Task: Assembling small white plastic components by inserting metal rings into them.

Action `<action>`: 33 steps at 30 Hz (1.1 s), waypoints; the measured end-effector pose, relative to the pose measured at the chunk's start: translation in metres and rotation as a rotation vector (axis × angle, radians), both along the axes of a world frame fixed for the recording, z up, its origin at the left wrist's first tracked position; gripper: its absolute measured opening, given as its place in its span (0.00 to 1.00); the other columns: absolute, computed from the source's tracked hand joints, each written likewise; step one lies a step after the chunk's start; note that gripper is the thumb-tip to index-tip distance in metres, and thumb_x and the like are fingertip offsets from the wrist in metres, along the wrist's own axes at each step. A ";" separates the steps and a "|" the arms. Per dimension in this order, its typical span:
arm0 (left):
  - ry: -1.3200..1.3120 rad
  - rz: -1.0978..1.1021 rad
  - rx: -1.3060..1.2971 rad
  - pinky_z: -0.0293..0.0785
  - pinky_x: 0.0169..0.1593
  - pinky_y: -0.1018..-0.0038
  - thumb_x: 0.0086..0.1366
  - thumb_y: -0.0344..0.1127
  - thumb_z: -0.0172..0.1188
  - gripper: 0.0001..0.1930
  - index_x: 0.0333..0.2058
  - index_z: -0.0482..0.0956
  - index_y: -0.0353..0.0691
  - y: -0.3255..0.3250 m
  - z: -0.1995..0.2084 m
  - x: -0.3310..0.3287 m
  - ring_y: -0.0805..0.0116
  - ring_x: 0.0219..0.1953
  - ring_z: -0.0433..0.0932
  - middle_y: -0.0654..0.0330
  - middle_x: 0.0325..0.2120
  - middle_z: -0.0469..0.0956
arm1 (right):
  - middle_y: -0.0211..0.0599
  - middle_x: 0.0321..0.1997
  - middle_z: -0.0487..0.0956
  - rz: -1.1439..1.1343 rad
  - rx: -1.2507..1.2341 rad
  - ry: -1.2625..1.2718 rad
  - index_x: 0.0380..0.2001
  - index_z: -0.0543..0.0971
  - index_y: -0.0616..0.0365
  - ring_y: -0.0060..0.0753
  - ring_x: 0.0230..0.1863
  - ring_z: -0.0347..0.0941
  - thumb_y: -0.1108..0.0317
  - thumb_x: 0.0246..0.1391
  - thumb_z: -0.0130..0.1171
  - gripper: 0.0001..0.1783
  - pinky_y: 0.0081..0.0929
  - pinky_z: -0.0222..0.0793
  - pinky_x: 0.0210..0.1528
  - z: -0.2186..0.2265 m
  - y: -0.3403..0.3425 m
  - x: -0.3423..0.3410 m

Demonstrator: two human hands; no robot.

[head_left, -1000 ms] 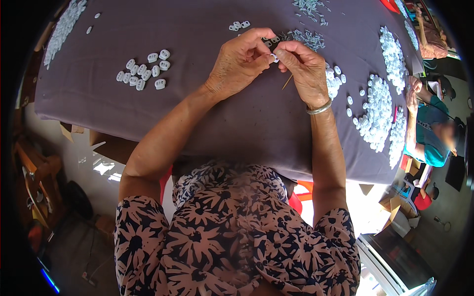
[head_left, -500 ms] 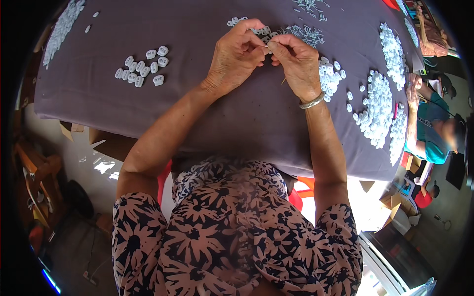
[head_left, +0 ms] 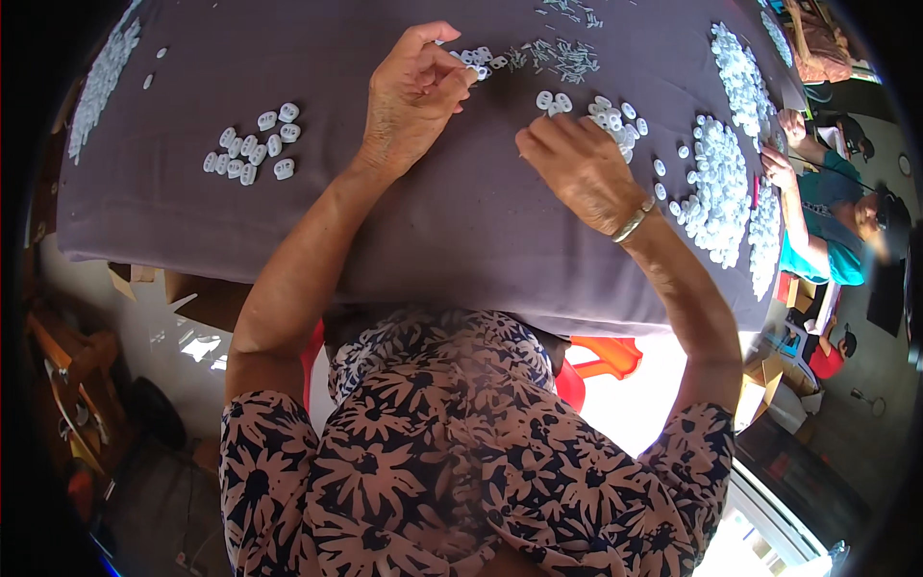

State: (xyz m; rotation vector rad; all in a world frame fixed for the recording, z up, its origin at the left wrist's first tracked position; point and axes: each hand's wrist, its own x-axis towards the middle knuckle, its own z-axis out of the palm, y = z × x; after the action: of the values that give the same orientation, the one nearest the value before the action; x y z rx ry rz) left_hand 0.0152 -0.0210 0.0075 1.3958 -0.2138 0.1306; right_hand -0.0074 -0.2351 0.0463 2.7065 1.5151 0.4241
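Observation:
Raised over the table, my left hand (head_left: 413,106) has its fingers curled in; a small white bit shows by its index finger, too small to name. Just beyond its fingertips lies a little cluster of white oval plastic pieces with holes (head_left: 495,62). My right hand (head_left: 584,175), a bracelet at its wrist, is back side up with bent fingers pointing left; its fingertips are hidden. Close above it lie a few loose white ovals (head_left: 554,102), and a small pile of white round plastic parts (head_left: 615,120) is at its upper right.
Slim grey metal bits (head_left: 562,60) are scattered at the far middle. Several white two-holed pieces (head_left: 250,146) lie at the left on the dark tablecloth (head_left: 461,221). Large heaps of white parts (head_left: 721,192) cover the right side. A person in teal (head_left: 836,226) works at the right edge.
My hands were together at the fingertips; they have parted. The right hand has moved down to a spot beside the pile of round parts, the left slightly left. The view has shifted a little.

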 end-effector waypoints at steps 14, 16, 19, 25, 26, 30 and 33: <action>0.013 0.064 0.061 0.71 0.29 0.83 0.60 0.24 0.60 0.19 0.49 0.68 0.40 0.007 -0.006 0.004 0.80 0.28 0.74 0.66 0.28 0.77 | 0.30 0.27 0.68 0.036 0.164 0.107 0.22 0.71 0.52 0.30 0.34 0.68 0.69 0.36 0.60 0.08 0.32 0.64 0.39 0.010 0.032 -0.017; 0.008 0.052 0.074 0.70 0.29 0.83 0.60 0.24 0.60 0.18 0.49 0.69 0.40 0.005 -0.004 0.002 0.80 0.29 0.74 0.66 0.28 0.77 | 0.34 0.27 0.71 -0.206 0.417 0.144 0.25 0.71 0.53 0.38 0.30 0.71 0.72 0.38 0.59 0.08 0.36 0.68 0.34 0.011 0.020 -0.020; -0.025 0.057 0.084 0.70 0.29 0.83 0.60 0.25 0.60 0.18 0.49 0.69 0.40 0.010 -0.006 0.002 0.81 0.28 0.74 0.67 0.28 0.77 | 0.44 0.23 0.74 -0.416 0.423 0.071 0.29 0.72 0.56 0.50 0.25 0.74 0.73 0.47 0.58 0.06 0.40 0.70 0.26 0.015 -0.034 0.006; -0.006 0.068 0.067 0.69 0.28 0.84 0.60 0.25 0.60 0.17 0.48 0.69 0.40 0.003 -0.004 0.003 0.81 0.28 0.74 0.66 0.28 0.76 | 0.43 0.24 0.78 -0.830 0.381 0.129 0.28 0.75 0.60 0.45 0.26 0.77 0.70 0.46 0.64 0.09 0.33 0.73 0.30 0.002 -0.142 0.041; -0.003 0.079 0.075 0.69 0.28 0.84 0.60 0.25 0.60 0.17 0.48 0.69 0.40 0.003 -0.004 0.002 0.81 0.28 0.74 0.66 0.28 0.76 | 0.41 0.26 0.79 -0.849 0.365 0.156 0.28 0.75 0.61 0.42 0.27 0.77 0.70 0.45 0.66 0.10 0.31 0.73 0.31 0.002 -0.141 0.040; -0.035 0.067 0.076 0.68 0.27 0.85 0.61 0.24 0.59 0.17 0.48 0.69 0.39 0.005 -0.006 0.001 0.81 0.27 0.73 0.67 0.27 0.75 | 0.36 0.29 0.79 -0.646 0.367 -0.187 0.30 0.77 0.60 0.35 0.29 0.78 0.72 0.45 0.66 0.09 0.27 0.72 0.31 0.009 -0.095 0.031; -0.055 0.043 0.023 0.68 0.27 0.84 0.61 0.23 0.59 0.17 0.48 0.69 0.39 0.004 -0.009 0.003 0.81 0.27 0.72 0.66 0.26 0.75 | 0.34 0.29 0.78 -0.511 0.654 0.259 0.32 0.80 0.58 0.33 0.30 0.77 0.76 0.47 0.63 0.07 0.24 0.72 0.31 0.007 -0.041 0.022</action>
State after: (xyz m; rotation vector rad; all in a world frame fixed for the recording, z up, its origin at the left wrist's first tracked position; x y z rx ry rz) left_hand 0.0177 -0.0171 -0.0013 1.4210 -0.2318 0.2029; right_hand 0.0147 -0.2766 0.0531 3.6149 0.7155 0.6515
